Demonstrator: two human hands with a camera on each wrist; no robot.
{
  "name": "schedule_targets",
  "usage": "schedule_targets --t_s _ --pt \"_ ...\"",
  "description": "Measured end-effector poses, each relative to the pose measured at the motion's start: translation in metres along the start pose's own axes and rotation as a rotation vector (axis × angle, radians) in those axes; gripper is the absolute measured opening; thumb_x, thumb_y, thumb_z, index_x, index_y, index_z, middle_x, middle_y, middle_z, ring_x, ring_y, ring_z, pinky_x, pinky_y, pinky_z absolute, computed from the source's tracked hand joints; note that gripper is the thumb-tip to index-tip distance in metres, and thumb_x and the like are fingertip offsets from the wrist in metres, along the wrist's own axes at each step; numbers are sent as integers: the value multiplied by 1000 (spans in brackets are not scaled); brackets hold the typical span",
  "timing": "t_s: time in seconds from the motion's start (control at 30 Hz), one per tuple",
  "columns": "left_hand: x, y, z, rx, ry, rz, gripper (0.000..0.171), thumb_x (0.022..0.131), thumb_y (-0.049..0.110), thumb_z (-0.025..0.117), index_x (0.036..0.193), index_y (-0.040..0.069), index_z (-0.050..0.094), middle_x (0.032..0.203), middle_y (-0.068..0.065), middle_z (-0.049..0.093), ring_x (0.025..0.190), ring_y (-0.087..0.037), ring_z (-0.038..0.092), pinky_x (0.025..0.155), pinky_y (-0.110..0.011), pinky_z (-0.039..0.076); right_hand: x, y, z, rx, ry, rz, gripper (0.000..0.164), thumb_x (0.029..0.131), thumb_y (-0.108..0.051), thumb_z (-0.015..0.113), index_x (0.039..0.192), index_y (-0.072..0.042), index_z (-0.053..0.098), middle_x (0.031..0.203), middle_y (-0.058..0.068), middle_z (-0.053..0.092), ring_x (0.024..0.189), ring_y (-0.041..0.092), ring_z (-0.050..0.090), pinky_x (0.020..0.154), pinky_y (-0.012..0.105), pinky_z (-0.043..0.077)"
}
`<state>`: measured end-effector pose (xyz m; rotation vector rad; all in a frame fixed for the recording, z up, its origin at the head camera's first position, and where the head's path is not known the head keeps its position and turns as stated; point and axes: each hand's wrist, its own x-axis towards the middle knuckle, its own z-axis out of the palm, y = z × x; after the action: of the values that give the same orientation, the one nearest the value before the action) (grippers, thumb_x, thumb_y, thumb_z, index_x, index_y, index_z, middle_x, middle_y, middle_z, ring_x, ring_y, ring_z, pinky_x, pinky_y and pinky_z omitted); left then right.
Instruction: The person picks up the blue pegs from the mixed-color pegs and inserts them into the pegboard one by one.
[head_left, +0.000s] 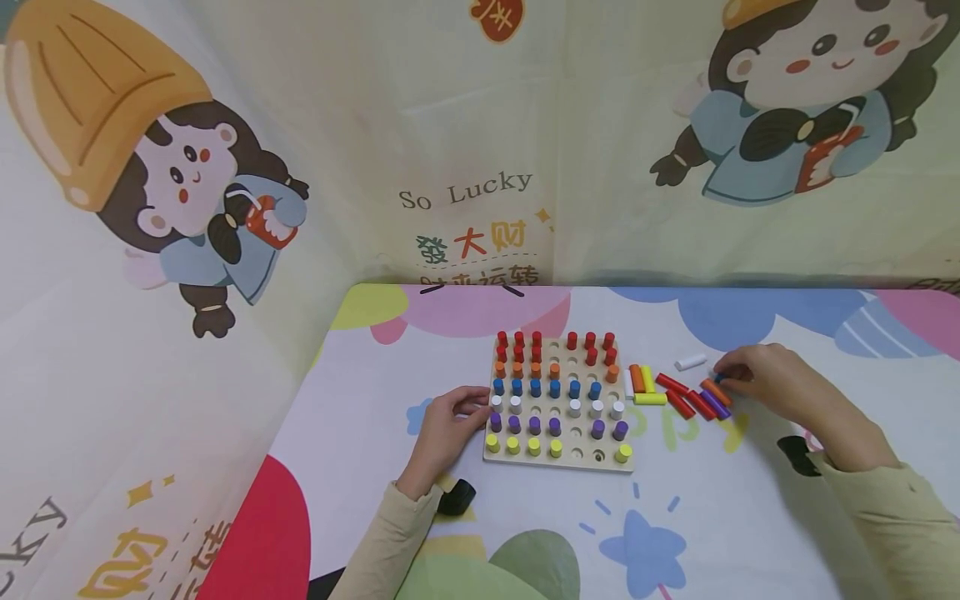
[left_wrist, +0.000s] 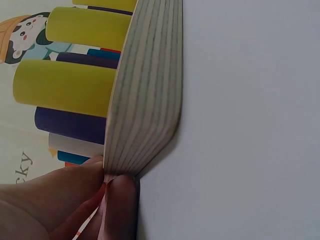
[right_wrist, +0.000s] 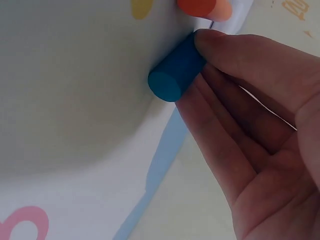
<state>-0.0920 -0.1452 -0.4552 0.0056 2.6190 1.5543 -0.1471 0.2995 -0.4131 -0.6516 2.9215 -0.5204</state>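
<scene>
A wooden peg board point(head_left: 555, 462) lies on the table with rows of red, orange, blue, white, purple and yellow pegs standing in it; several holes are bare. At its left edge, my left hand point(head_left: 450, 429) holds the board, thumb and fingers together at the side in the left wrist view. Right of the board, my right hand point(head_left: 772, 387) pinches a blue peg point(right_wrist: 177, 70) between thumb and fingertips, close to the tabletop. Just left of that hand lie loose red pegs point(head_left: 680, 405), a purple peg point(head_left: 715, 405) and an orange peg point(head_left: 717, 392).
A loose white peg point(head_left: 691, 362) lies behind the pile. Yellow pegs point(head_left: 649, 399), with an orange and a white one, lie beside the board's right edge. The table has a printed cover point(head_left: 720, 517); a patterned cloth wall point(head_left: 480, 125) rises behind it.
</scene>
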Motion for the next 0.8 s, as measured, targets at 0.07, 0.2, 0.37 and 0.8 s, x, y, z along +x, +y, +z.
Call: schedule_targets --t_s 0.07,0.2,0.37,0.8 --pt "1 0 0 4 -1 -5 29 92 24 72 118 12 70 108 -2 72 91 -12 68 78 -21 56 0 0 0 2 4 -2 18 77 -3 80 93 4 73 81 3 72 72 16 66 69 43 57" --pt "1 0 0 4 -2 -4 28 92 23 72 118 12 70 108 -3 72 91 -13 68 77 -21 56 -1 -2 -1 14 32 -7 19 78 -4 80 94 3 73 82 2 72 74 17 67 72 44 57" --pt "0 0 0 2 -3 14 28 93 22 71 118 11 70 108 -4 72 91 -14 68 77 -20 56 -1 -5 -2 43 57 -23 21 78 -6 81 95 3 73 82 1 72 75 20 69 73 46 57" --pt "-1 0 0 -3 -4 3 29 92 23 72 118 11 70 110 -4 72 92 -14 68 78 -21 56 2 -17 -3 32 84 -48 21 78 -6 81 96 3 75 84 0 64 76 18 66 68 39 58"
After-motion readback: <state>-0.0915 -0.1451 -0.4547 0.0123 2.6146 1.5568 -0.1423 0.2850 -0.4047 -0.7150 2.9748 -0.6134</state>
